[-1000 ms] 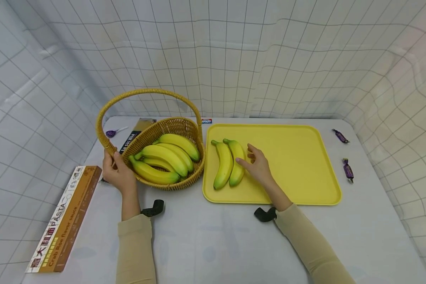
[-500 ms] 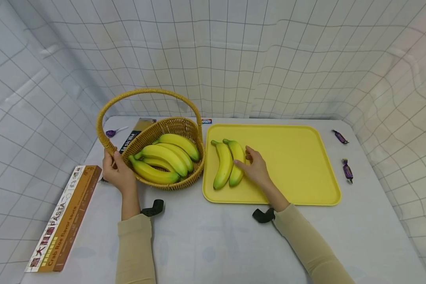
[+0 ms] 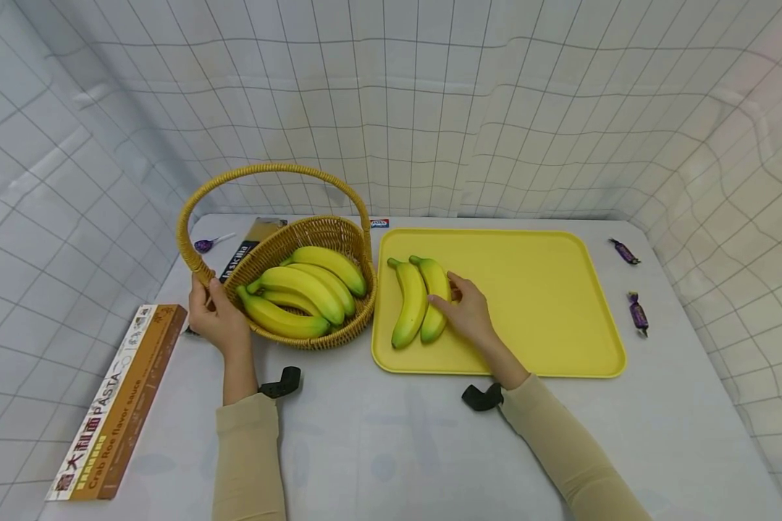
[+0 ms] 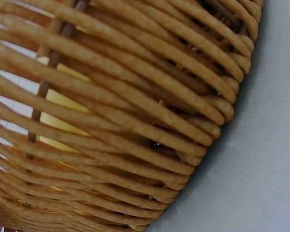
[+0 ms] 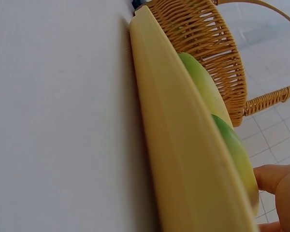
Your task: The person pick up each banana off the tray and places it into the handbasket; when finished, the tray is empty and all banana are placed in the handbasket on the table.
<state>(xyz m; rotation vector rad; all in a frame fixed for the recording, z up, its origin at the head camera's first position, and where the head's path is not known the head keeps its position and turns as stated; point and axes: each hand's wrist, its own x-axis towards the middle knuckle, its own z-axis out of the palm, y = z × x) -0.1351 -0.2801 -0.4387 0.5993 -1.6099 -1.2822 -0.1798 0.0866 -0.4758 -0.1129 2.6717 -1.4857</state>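
My left hand (image 3: 213, 315) curls round the base of the basket handle (image 3: 192, 262) at the basket's nine o'clock rim, steadying the wicker basket (image 3: 313, 286) so it sits put on the table (image 3: 391, 441). My right hand (image 3: 469, 310) lies on the yellow tray (image 3: 547, 304), fingers loosely bent against the right-hand banana (image 3: 435, 298) of the pair; I cannot tell whether they wrap it or only touch its side. That banana lies touching its twin (image 3: 409, 302), both near the tray's nine o'clock edge, stems toward twelve. The raised tray rim (image 5: 183, 145) stands just beside the basket wall, so little room lies that way. From three o'clock the tray floor is bare and roomy. In the basket, a bunch of bananas (image 3: 303, 289) fills the bowl under the arched handle. Farther off, the pasta box (image 3: 120, 405) lies at eight o'clock and two purple candies (image 3: 638, 311) sit beyond the tray's three o'clock edge.
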